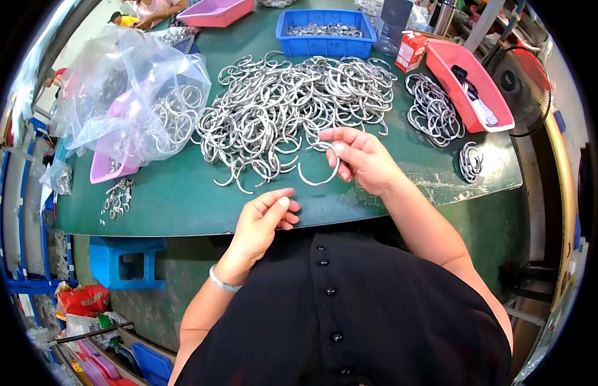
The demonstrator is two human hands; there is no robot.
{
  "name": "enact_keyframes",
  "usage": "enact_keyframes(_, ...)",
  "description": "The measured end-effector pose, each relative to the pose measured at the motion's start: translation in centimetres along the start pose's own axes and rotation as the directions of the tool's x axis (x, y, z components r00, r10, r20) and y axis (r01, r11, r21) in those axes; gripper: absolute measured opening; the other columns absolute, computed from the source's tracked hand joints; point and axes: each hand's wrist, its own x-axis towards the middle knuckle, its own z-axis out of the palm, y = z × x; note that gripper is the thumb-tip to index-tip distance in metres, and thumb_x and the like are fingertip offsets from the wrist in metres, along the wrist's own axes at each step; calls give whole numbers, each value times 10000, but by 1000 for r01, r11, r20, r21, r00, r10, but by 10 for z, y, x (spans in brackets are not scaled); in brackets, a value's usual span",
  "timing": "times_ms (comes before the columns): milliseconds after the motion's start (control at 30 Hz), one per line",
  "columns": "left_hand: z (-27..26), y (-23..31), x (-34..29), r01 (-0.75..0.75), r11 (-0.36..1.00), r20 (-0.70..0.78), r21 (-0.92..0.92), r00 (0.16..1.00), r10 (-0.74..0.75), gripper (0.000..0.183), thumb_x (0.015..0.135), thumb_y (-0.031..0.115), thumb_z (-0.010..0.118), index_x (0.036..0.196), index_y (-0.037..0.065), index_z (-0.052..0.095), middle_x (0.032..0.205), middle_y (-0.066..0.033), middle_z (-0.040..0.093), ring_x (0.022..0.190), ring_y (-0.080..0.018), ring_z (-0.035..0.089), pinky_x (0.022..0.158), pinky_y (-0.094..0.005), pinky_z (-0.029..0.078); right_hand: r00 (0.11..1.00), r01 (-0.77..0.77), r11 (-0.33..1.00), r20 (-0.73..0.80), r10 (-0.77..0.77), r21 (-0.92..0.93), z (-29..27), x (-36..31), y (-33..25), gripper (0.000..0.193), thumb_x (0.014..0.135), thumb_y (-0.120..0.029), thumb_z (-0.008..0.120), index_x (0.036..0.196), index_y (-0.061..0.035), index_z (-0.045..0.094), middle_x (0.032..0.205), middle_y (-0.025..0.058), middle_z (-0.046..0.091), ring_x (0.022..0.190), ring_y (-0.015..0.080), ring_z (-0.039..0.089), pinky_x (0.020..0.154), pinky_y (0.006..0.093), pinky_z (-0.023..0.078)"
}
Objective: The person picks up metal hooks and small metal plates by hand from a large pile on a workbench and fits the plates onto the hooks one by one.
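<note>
My right hand (pixel 360 157) pinches a silvery open bangle (pixel 319 183) between thumb and fingers, just in front of the heap. The bangle hangs with its rounded side toward me. To its left, my left hand (pixel 265 219) is over the table's front edge, its fingers curled and the thumb close to the index finger. Nothing shows in that hand. A large heap of similar silvery bangles (pixel 273 106) spreads across the middle of the green table (pixel 177 215).
At left, a clear plastic bag (pixel 128 71) with bangles covers part of a pink tray (pixel 106 168); small rings (pixel 119 198) lie nearby. Bangle piles (pixel 434 109) lie at right beside a pink basket (pixel 466 90) and a fan (pixel 519 87). A blue bin (pixel 326 46) stands behind.
</note>
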Motion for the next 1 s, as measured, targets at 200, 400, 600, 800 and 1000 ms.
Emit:
enact_keyframes(200,13,13,-4,-119,972,-20,-203,993,117,196,868,98,480,1024,2,549,847,-97,608,695,-138,577,632,-248,463,993,108,989,33,-112,100,24,-17,-4,284,879,-127,459,1138,-10,450,771,37,557,555,68,509,510,192,413)
enact_keyframes(400,14,17,-6,-125,963,-64,-240,992,113,123,856,112,510,925,22,556,781,-73,601,642,-124,571,585,-230,451,996,52,992,63,-59,112,27,-22,-3,274,880,-122,456,1128,-6,449,808,55,565,598,90,547,543,208,444)
enact_keyframes(600,11,18,-6,-98,953,-77,-285,994,79,108,846,121,528,901,32,554,748,-65,594,614,-119,564,564,-225,445,997,3,990,78,-15,144,28,-22,-3,262,875,-93,445,1116,10,443,830,79,567,639,120,574,597,249,492)
enact_keyframes(800,8,19,-6,-97,942,-48,-322,995,86,114,851,127,527,888,23,556,753,-73,606,628,-127,584,569,-219,459,998,-26,988,60,17,151,29,-19,-1,272,877,-105,457,1127,3,451,840,96,575,630,119,574,592,246,497)
enact_keyframes(1000,10,19,-8,-128,948,-76,-292,991,111,108,844,118,530,899,28,556,748,-65,595,625,-125,571,567,-229,453,999,-7,996,41,3,85,29,-22,-1,255,861,-61,462,1106,11,460,833,84,583,645,117,571,596,249,488)
